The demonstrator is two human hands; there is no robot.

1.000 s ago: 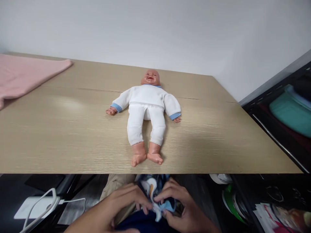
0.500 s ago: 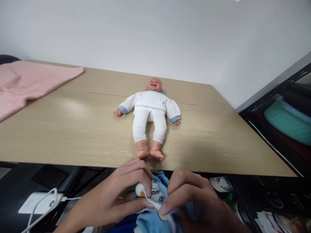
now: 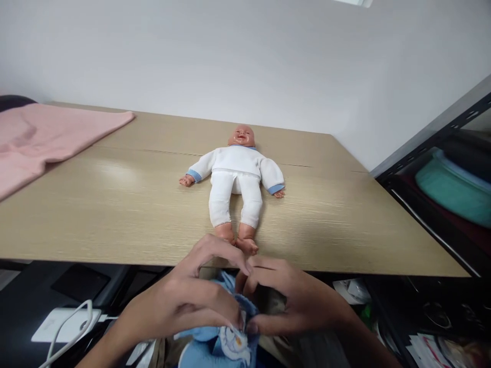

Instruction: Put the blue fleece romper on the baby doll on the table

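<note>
Pinching blue cloth (image 3: 215, 352) | left hand (image 3: 184, 304), right hand (image 3: 297, 304) | cloth partly hidden

Bright, even light, probably from the ceiling lamp (image 3: 353, 2) peeking in up top. Soft glare patch on the table (image 3: 115, 176), only a faint shadow by the doll (image 3: 236, 176). Left hand (image 3: 184, 304), right hand (image 3: 303, 304) and the blue cloth (image 3: 226, 347) they pinch look a bit smeared. Underneath it's dim, and the edges bend.

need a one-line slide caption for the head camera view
Left hand and right hand pinch a blue printed garment at the edge of the table, near a doll in white lying face up.
</note>
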